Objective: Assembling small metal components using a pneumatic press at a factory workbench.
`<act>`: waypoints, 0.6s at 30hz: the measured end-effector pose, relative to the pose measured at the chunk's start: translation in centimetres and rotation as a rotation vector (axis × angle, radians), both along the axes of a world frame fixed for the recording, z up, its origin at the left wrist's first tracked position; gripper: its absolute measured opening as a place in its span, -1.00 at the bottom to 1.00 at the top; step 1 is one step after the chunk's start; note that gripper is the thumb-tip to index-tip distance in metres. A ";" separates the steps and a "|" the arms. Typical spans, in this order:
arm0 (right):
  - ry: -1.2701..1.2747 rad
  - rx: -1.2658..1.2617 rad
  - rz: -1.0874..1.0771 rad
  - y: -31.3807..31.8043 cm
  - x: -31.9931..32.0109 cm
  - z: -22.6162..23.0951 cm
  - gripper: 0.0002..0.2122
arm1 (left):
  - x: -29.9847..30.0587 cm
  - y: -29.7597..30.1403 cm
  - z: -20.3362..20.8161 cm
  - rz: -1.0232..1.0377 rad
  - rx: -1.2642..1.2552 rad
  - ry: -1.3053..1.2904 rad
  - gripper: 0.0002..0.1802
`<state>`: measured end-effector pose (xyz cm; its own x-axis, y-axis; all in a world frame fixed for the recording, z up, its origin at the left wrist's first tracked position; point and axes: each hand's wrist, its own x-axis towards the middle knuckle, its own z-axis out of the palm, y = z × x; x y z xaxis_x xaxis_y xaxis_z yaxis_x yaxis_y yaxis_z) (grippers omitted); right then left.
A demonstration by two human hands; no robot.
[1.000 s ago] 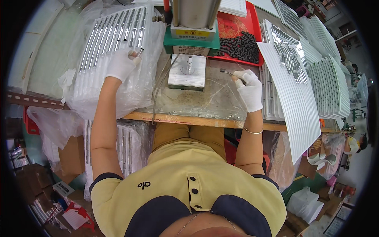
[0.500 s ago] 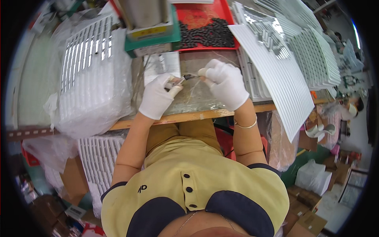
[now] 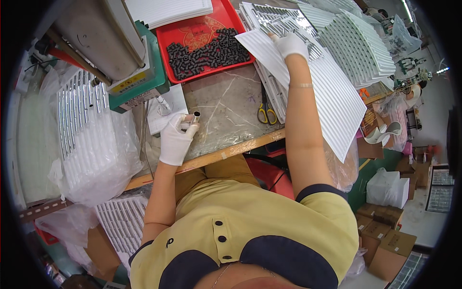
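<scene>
My left hand (image 3: 174,142), in a white glove with bare fingertips, pinches a short silver metal tube (image 3: 197,118) with a dark open end upward. It is above the table's near left part. My right hand (image 3: 292,46), gloved alike, reaches far forward to the loose silver tubes (image 3: 284,24) lying on white ribbed sheets (image 3: 313,91). Its fingertips are by the tubes at the sheet's far edge; the glove hides most of the fingers, and whether they grip a tube does not show.
A red tray (image 3: 202,38) of black small parts (image 3: 207,58) lies at the back. Left of it stands a green-based press (image 3: 139,94). Yellow-handled scissors (image 3: 266,114) rest on the table (image 3: 224,103). Wrapped silver tubes (image 3: 96,139) lie at left, stacked ribbed trays (image 3: 358,50) at right.
My right hand has left the thin dark piece near my left hand and moved far forward right to the silver tubes. My left hand keeps its tube, now more upright. The view has shifted.
</scene>
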<state>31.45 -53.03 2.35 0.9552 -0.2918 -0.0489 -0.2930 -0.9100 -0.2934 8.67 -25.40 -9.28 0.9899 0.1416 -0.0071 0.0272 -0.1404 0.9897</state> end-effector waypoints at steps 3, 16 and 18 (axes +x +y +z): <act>0.102 -0.132 -0.027 -1.9 3.5 -1.7 -0.43 | -0.2 0.1 -0.1 0.019 0.066 0.016 -0.79; -0.084 -0.247 0.022 -6.9 6.9 -4.8 -0.56 | -0.3 1.6 0.5 0.014 -0.102 0.111 -0.77; -0.148 -0.167 0.042 -3.1 1.9 -0.3 -0.56 | -0.7 2.0 0.4 0.050 -0.077 0.121 -0.76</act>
